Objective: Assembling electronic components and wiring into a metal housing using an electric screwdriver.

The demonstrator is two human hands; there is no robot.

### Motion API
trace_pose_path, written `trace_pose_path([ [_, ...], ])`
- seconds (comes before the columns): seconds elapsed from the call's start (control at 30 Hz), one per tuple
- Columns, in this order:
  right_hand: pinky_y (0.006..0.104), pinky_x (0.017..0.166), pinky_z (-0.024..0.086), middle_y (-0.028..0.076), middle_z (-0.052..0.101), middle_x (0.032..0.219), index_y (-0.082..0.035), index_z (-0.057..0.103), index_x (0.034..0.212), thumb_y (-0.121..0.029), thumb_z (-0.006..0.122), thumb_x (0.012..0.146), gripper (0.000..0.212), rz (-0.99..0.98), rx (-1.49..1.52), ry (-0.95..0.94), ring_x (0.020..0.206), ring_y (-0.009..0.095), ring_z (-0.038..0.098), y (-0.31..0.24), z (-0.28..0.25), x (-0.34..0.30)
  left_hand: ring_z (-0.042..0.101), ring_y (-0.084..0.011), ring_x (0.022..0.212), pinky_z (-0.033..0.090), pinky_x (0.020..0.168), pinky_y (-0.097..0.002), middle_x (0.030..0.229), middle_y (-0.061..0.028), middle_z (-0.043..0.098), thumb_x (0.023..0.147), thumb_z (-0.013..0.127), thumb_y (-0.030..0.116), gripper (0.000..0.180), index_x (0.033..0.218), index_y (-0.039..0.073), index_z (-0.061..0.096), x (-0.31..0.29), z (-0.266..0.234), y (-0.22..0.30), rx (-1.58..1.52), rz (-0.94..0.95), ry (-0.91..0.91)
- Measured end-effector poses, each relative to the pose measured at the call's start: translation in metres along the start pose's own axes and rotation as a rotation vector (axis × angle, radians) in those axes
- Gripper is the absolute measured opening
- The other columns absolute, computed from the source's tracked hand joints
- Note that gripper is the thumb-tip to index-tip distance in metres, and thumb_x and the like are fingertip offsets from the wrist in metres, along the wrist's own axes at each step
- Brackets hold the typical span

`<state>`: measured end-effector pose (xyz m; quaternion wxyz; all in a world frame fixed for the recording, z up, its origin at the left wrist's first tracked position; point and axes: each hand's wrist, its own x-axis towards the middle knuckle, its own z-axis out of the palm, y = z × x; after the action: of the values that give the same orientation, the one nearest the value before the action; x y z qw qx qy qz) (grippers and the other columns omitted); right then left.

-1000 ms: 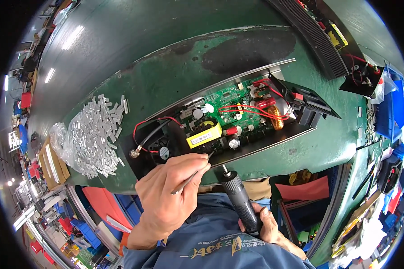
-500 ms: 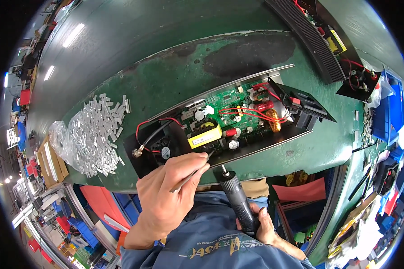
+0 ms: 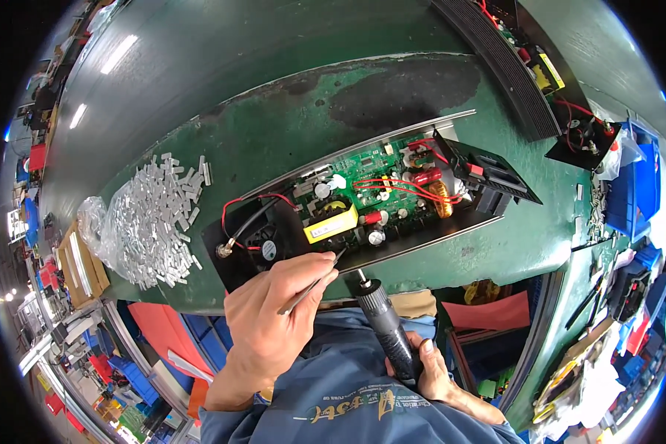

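My left hand (image 3: 270, 318) is closed on thin metal tweezers (image 3: 299, 297), held like a pen. Their tip points into the near side of an open dark metal housing (image 3: 414, 250), below a yellow-wrapped transformer (image 3: 331, 224). Whether the tip grips anything is too small to tell. Inside the housing lies a green circuit board (image 3: 366, 163) with red wires, capacitors and a copper coil (image 3: 442, 200). A black end panel (image 3: 488, 169) leans at its right end. My right hand (image 3: 435, 374) wraps round a black electric screwdriver (image 3: 386, 325), its bit pointing up just short of the housing's near edge.
Left of the housing, small silver metal pieces (image 3: 155, 222) spill from a clear bag onto the green bench (image 3: 274, 140). A second opened unit with a ribbed black heatsink (image 3: 499, 70) lies at the far right. Blue bins (image 3: 633, 185) and loose tools line the right side.
The view has shifted slightly, so the housing appears a little further left. Both hands keep their grips, and the tweezers and screwdriver stay in nearly the same places.
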<state>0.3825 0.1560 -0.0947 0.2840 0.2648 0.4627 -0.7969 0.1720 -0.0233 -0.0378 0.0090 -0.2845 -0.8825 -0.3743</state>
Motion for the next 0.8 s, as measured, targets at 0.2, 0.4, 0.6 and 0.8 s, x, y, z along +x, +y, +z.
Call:
trace_pose_path([
  [0.2,0.0283,0.077,0.044,0.006,0.064,0.092,0.003,0.052,0.134,-0.064,0.025,0.106,0.078,-0.040,0.038,-0.030,0.081,0.012,0.055,0.0069,-0.0034,-0.0028,0.075,-0.0217,0.074,0.057,0.061,-0.0274,0.096,-0.0099,0.077,0.086,0.078,0.002,0.020,0.103,0.004,0.067,-0.0024,0.0037,-0.0023,-0.024,-0.007,0.052],
  [0.4,0.0273,0.077,0.044,0.005,0.064,0.093,0.002,0.052,0.133,-0.065,0.029,0.106,0.077,-0.032,0.061,-0.027,0.082,0.012,0.056,0.0063,-0.0041,-0.0030,0.075,-0.0214,0.074,0.057,0.062,-0.0271,0.096,-0.0092,0.077,0.086,0.077,0.002,0.020,0.103,0.004,0.067,-0.0003,0.0035,-0.0017,0.006,0.012,0.039],
  [0.6,0.0263,0.079,0.045,0.005,0.064,0.094,0.003,0.053,0.132,-0.065,0.032,0.105,0.076,-0.021,0.039,-0.003,0.083,0.011,0.057,0.0023,-0.0007,-0.0046,0.076,-0.0267,0.086,0.060,0.073,-0.0319,0.097,-0.0151,0.076,0.086,0.075,-0.007,0.020,0.103,-0.001,0.065,0.0016,0.0006,0.0015,-0.035,0.003,-0.017],
  [0.8,0.0264,0.077,0.045,0.006,0.065,0.093,0.003,0.054,0.131,-0.067,0.031,0.104,0.079,-0.005,0.047,-0.005,0.082,0.012,0.057,-0.0003,-0.0017,-0.0056,0.073,-0.0205,0.071,0.056,0.061,-0.0275,0.095,-0.0082,0.077,0.087,0.078,0.003,0.020,0.103,0.004,0.066,0.0007,0.0036,-0.0047,-0.009,0.031,0.059],
])
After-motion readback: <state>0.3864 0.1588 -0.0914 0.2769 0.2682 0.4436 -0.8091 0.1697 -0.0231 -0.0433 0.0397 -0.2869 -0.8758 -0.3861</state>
